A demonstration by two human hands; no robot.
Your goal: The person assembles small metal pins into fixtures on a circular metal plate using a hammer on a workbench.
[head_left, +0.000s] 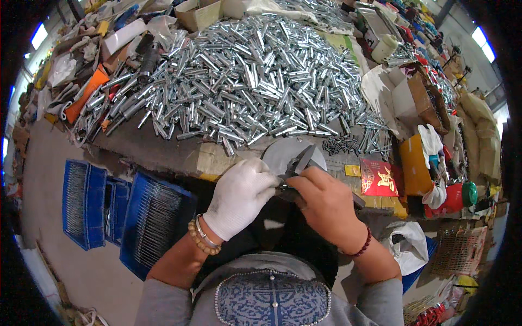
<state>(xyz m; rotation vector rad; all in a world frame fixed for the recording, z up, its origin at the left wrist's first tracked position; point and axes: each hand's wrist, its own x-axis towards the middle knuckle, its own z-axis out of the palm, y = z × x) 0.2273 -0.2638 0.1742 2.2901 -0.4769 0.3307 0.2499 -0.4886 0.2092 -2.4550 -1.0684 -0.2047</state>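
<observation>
My left hand (243,191), in a white knit glove, is closed with its fingertips pinched on a small metal piece (284,187). My bare right hand (330,202) is closed beside it, fingertips almost meeting the glove; what it grips is largely hidden. A dark, pointed, blade-like metal part (302,158) rises just beyond the right fingers. Behind both hands a round grey disc (281,152) lies at the bench edge. Farther back, a big heap of shiny metal tubes (261,76) covers the bench.
Small dark screws (348,145) and a red packet (379,177) lie right of the disc. Blue baskets (193,209) with rows of metal rods stand low on the left. A yellow box (416,165) holding gloves sits at the right. A white sack (406,247) is below it.
</observation>
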